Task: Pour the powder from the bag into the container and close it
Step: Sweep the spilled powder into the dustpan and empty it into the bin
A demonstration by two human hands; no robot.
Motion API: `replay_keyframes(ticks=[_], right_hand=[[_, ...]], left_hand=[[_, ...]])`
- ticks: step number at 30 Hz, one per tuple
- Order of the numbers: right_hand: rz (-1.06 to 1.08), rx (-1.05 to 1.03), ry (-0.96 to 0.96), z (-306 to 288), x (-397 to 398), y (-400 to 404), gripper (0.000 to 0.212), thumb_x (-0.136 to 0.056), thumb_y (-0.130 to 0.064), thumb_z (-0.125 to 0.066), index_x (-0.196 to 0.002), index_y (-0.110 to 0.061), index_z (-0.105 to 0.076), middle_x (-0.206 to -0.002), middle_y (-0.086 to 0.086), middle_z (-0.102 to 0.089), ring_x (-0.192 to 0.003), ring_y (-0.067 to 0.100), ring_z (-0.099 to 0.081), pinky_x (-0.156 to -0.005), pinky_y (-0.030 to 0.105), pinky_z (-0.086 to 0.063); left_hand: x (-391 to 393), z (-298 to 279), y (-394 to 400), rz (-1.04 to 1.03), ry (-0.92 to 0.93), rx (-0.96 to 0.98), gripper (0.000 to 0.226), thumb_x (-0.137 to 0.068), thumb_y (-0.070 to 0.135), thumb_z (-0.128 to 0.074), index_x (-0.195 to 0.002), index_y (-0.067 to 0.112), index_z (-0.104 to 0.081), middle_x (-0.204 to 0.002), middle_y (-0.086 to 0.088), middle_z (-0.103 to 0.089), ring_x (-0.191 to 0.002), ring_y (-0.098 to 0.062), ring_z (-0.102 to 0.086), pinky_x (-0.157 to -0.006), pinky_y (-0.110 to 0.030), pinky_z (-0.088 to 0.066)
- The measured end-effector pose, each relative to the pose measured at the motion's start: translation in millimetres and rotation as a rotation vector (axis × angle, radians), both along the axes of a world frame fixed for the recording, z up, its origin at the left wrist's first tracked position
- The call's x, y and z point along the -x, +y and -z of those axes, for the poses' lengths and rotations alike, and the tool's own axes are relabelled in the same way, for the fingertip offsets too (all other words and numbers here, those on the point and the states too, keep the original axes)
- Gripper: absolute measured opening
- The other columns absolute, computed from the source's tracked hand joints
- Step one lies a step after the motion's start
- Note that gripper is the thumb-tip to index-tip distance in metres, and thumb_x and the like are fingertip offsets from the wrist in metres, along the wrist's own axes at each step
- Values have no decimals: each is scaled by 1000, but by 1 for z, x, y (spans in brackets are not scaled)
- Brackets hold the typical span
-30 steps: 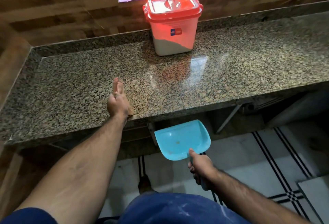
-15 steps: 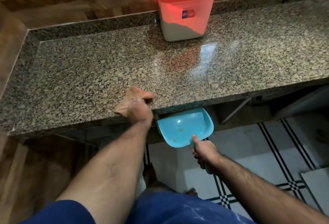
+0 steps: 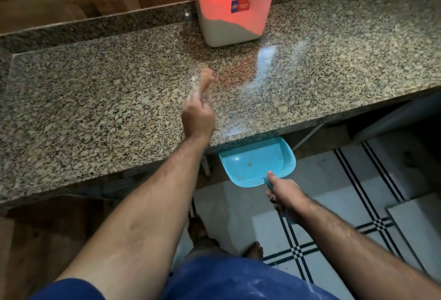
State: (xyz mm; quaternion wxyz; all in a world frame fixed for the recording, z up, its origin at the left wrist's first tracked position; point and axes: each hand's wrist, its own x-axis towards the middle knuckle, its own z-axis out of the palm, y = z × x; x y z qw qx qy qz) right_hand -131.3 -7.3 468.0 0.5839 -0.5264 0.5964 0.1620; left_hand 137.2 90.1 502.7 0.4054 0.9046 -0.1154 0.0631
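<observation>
We find the container (image 3: 235,11) lidded at the bench's (image 3: 95,99) back edge, powder inside. The right hand (image 3: 285,196) grips a dustpan (image 3: 256,163) under the front edge, evidently to catch sweepings; the left hand (image 3: 198,111) is blurred, fingers' state unclear.

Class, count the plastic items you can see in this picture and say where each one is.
2. The red-lidded container stands at the back of the granite counter; the blue dustpan is held by the right hand just below the counter's front edge. Others may lie out of frame.

One container (image 3: 232,11), one dustpan (image 3: 256,162), two hands (image 3: 198,118)
</observation>
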Motion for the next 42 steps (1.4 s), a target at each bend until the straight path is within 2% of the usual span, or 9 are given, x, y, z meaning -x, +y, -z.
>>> replay_keyframes(ticks=[3,7,10,15,22,27,33,37,42], right_hand=[[18,14,0,-1,-5,0,59,-101,-67,-52,-77,-14,-59,-55,0,-46,-40,15,-32,-45,24,-26],[2,38,-11,-3,-9,1,54,-103,-63,-51,-80,-14,-57,-53,-1,-46,-39,15,-33,-43,23,-26],[25,22,-20,-6,-3,-6,56,-102,-64,-52,-77,-15,-59,-53,0,-47,-39,16,-34,-44,24,-27],[69,60,-33,-7,10,-26,56,-103,-63,-52,-81,-13,-61,-50,-2,-46,-39,15,-35,-43,23,-28],[55,55,-13,-9,9,-38,58,-101,-67,-52,-73,-16,-59,-51,-2,-47,-38,14,-36,-42,23,-29],[9,30,-27,-10,17,-49,59,-102,-68,-48,-76,-17,-61,-51,-3,-47,-39,14,-36,-42,22,-31],[-11,26,-36,-8,23,-60,61,-102,-69,-48,-75,-16,-61,-50,-3,-46,-38,14,-36,-42,22,-32],[-5,27,-56,-10,22,-65,60,-103,-64,-49,-71,-14,-57,-47,-2,-45,-37,15,-35,-42,22,-30],[-7,24,-47,-18,33,-85,57,-103,-63,-50,-73,-16,-58,-47,-3,-46,-36,14,-35,-42,21,-28]], left_hand=[[28,33,-5,208,-65,-293,32,-104,15,-52,-124,31,-70,-114,5,-68,-100,-21,-69,-81,-37,-65],[88,22,-53,576,118,-122,36,-112,10,-49,-108,27,-80,-84,28,-69,-88,18,-64,-86,-4,-51],[81,-7,-79,509,253,8,30,-115,22,-46,-113,36,-72,-89,28,-66,-89,3,-67,-83,-31,-66],[47,-18,-98,253,124,68,25,-113,21,-48,-128,23,-68,-93,12,-64,-71,-1,-57,-56,-27,-57],[101,3,-119,697,305,-64,36,-106,3,-47,-101,20,-78,-96,14,-74,-80,7,-69,-74,-18,-62],[55,-33,-92,376,529,23,25,-116,27,-41,-108,21,-64,-103,2,-65,-91,-15,-67,-74,-38,-66],[49,-2,-16,53,190,-96,25,-114,28,-44,-122,29,-68,-93,8,-70,-81,-25,-75,-62,-45,-66],[95,29,-47,185,101,-318,33,-97,16,-52,-114,38,-71,-126,14,-68,-96,-13,-70,-71,-39,-65],[121,-24,-156,398,390,13,24,-114,29,-46,-113,36,-69,-91,9,-77,-82,-14,-77,-68,-33,-67]])
